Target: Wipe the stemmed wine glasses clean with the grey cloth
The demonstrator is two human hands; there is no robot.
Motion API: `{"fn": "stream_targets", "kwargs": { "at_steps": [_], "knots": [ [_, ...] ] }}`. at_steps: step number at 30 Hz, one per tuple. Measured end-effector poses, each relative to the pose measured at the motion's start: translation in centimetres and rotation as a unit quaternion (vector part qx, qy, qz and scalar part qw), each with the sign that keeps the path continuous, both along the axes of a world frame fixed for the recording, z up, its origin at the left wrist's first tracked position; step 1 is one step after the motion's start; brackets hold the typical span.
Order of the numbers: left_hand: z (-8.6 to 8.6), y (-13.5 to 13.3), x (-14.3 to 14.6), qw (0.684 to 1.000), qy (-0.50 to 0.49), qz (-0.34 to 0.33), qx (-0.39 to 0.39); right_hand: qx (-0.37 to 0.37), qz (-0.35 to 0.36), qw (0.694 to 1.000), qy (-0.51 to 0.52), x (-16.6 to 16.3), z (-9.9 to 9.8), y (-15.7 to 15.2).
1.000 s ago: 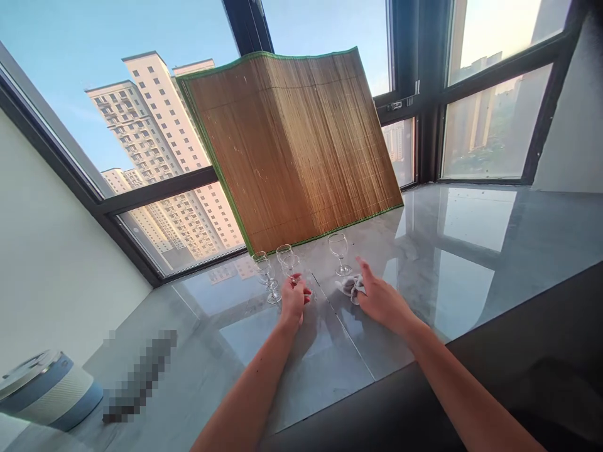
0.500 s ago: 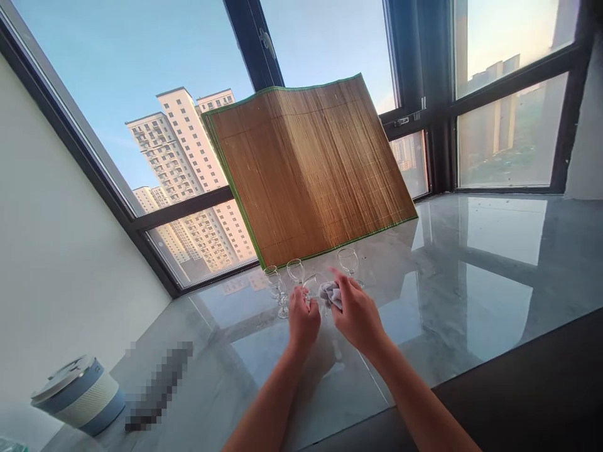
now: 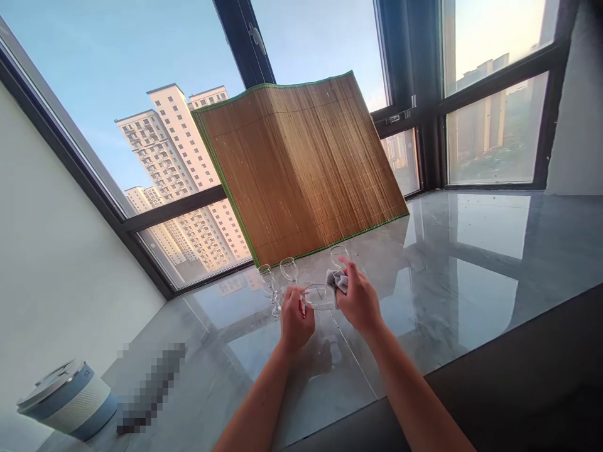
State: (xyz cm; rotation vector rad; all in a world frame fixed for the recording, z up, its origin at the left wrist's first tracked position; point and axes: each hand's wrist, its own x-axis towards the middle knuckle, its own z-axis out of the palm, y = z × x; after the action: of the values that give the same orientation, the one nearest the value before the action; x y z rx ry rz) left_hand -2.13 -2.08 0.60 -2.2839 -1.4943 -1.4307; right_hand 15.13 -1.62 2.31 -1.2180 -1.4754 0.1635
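Observation:
My left hand [image 3: 296, 320] is closed on a clear glass [image 3: 316, 297], which it holds sideways above the counter. The fingers hide the glass's left end, so its stem cannot be made out. My right hand [image 3: 360, 301] grips a bunched grey cloth [image 3: 337, 284] at the glass's right end, index finger stretched forward. Just beyond my left hand stand a small stemmed glass [image 3: 266, 276] and another stemmed glass [image 3: 288, 269]. A further glass [image 3: 338, 255] stands behind the right hand, partly hidden by it.
A bamboo mat [image 3: 301, 169] with green edging leans against the window behind the glasses. On the left of the glossy grey counter [image 3: 211, 370] are a blue-and-white lidded cup [image 3: 70, 402] and a pixelated dark long object [image 3: 153, 389]. The counter's front edge runs diagonally at lower right.
The cloth has shifted right relative to my left hand, to the glass's right end. More of the held glass now shows between my hands. The whole view has shifted slightly.

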Motion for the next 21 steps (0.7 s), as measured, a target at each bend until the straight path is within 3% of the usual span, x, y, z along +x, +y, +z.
{"fn": "stream_targets", "kwargs": {
  "at_steps": [3, 8, 14, 21],
  "knots": [
    [0.2, 0.0, 0.3, 0.999, -0.028, 0.031, 0.002, 0.003, 0.033, 0.998, 0.049, -0.7, -0.5, 0.1],
    [0.0, 0.4, 0.4, 0.996, -0.029, 0.081, -0.011, 0.037, 0.164, 0.971, 0.172, -1.8, -0.3, -0.9],
    [-0.2, 0.5, -0.1, 0.996, -0.037, 0.076, 0.013, -0.075, 0.308, 0.926, 0.206, -1.1, 0.0, -1.7],
    [-0.3, 0.0, -0.1, 1.0, 0.001, 0.014, 0.027, -0.136, 0.344, 0.918, 0.144, -0.3, -0.6, -1.4]
  ]
}}
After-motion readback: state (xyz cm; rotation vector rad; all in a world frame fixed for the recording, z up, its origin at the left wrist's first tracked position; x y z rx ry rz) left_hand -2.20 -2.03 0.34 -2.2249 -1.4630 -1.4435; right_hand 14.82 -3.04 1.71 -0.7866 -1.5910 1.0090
